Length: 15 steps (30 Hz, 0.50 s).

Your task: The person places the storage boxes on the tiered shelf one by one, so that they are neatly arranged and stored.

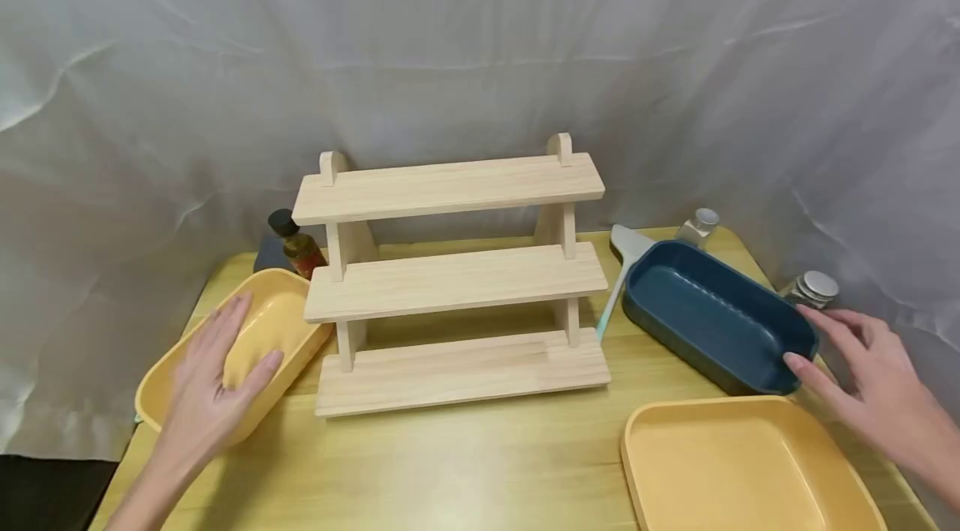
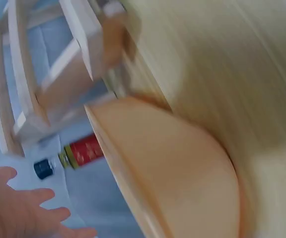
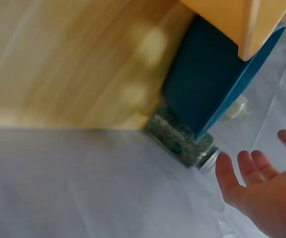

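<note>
My left hand (image 1: 213, 377) is spread over a yellow oblong bin (image 1: 292, 348) at the left, with its fingers extended. In the left wrist view that hand (image 2: 24, 208) shows beside the bin's rim, near a sauce bottle (image 2: 86, 150) with a dark cap and red label. At the right, my right hand (image 1: 870, 373) hovers at the near right end of a dark blue bin (image 1: 720, 314), its fingers loosely bent and holding nothing. A glass jar (image 3: 180, 136) with dark green contents and a silver lid stands beside the blue bin, close to my right fingertips.
A three-tier wooden shelf (image 1: 457, 281) stands in the middle of the wooden table (image 1: 450, 464). A second yellow bin (image 1: 750, 464) lies at the front right. Behind the blue bin are a pale spatula (image 1: 630, 246) and a small silver-lidded jar (image 1: 697, 227). Grey cloth (image 1: 450, 39) hangs around the table.
</note>
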Tool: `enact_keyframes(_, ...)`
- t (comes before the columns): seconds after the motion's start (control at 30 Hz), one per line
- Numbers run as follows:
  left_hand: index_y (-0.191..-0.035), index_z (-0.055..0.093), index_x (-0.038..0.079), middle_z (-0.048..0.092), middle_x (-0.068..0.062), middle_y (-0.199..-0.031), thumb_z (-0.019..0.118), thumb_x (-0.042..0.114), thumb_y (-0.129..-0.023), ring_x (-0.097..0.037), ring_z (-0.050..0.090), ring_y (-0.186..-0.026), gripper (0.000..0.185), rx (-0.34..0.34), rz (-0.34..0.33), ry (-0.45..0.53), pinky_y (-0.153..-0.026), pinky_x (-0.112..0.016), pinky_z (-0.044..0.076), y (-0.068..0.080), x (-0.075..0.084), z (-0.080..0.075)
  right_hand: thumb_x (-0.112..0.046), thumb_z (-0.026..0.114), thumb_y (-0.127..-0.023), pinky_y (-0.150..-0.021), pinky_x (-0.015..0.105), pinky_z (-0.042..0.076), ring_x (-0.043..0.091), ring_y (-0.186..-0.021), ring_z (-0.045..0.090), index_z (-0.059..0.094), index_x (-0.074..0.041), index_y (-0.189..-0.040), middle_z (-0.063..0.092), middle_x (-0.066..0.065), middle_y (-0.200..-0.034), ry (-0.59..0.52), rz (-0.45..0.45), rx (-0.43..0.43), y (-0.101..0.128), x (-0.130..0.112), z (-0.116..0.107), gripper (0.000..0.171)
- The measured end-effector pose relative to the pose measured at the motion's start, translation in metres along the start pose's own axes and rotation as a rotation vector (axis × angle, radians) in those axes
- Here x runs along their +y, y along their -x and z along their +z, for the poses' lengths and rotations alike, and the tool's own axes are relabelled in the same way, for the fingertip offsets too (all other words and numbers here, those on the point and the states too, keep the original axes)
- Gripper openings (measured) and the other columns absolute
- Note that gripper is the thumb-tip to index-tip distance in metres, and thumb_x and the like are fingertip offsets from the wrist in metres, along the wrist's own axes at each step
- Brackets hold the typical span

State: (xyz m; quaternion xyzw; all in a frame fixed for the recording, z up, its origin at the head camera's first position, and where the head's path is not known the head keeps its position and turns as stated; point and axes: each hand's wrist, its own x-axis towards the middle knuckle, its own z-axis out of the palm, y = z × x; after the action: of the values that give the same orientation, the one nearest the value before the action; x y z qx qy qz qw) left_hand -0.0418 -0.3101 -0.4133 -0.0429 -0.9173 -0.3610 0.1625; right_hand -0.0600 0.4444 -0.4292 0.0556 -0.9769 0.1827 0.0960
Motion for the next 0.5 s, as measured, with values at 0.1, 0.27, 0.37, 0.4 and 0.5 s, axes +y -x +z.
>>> enact_keyframes(0.1, -0.169, 0.042, 0.028, 0.044, -0.015, -0.168, 0.073, 0.023, -0.104, -0.040, 0.036, -0.152, 0.073, 0.019, -0.059, 0.121, -0.123, -0.055, 0.025, -0.008, 0.012, 0.011, -0.029, 0.077, -0.106, -0.077, 0.021, 0.045, 0.036, -0.114, 0.053, 0.043, 0.002, -0.163, 0.042, 0.039, -0.140, -0.103, 0.083, -0.010, -0.002, 0.007, -0.003, 0.074)
enact_keyframes(0.27, -0.168, 0.045, 0.025, 0.054, -0.013, -0.157, 0.071, 0.021, -0.109, -0.023, 0.049, -0.138, 0.065, 0.009, -0.175, 0.289, -0.099, -0.025, 0.041, -0.017, 0.025, 0.029, -0.033, 0.068, -0.111, -0.063, 0.012, 0.043, -0.003, -0.092, 0.060, 0.035, 0.012, -0.161, 0.059, 0.041, -0.130, -0.231, 0.191, -0.168, -0.011, 0.020, -0.006, 0.075)
enact_keyframes(0.37, -0.166, 0.045, 0.023, 0.056, -0.013, -0.152, 0.071, 0.020, -0.109, -0.018, 0.052, -0.133, 0.062, -0.001, -0.244, 0.428, -0.097, -0.019, 0.044, -0.022, 0.029, 0.039, -0.039, 0.060, -0.114, -0.063, 0.018, 0.052, 0.003, -0.089, 0.062, 0.021, 0.010, -0.167, 0.055, 0.037, -0.129, -0.326, 0.306, -0.268, -0.012, 0.024, -0.003, 0.082)
enact_keyframes(0.4, -0.165, 0.047, 0.022, 0.057, -0.013, -0.150, 0.071, 0.019, -0.109, -0.018, 0.054, -0.132, 0.060, 0.000, -0.264, 0.476, -0.097, -0.018, 0.045, -0.023, 0.029, 0.043, -0.041, 0.060, -0.115, -0.065, 0.019, 0.055, 0.005, -0.088, 0.062, 0.022, 0.004, -0.169, 0.055, 0.032, -0.127, -0.364, 0.341, -0.279, -0.011, 0.026, -0.002, 0.080)
enact_keyframes(0.5, -0.159, 0.052, 0.015, 0.059, -0.012, -0.144, 0.072, 0.016, -0.108, -0.018, 0.059, -0.125, 0.054, 0.014, -0.318, 0.612, -0.099, -0.018, 0.050, -0.026, 0.030, 0.051, -0.037, 0.061, -0.115, -0.071, 0.016, 0.056, 0.002, -0.088, 0.063, 0.034, -0.027, -0.167, 0.059, 0.013, -0.117, -0.510, 0.400, -0.285, -0.007, 0.032, 0.002, 0.060)
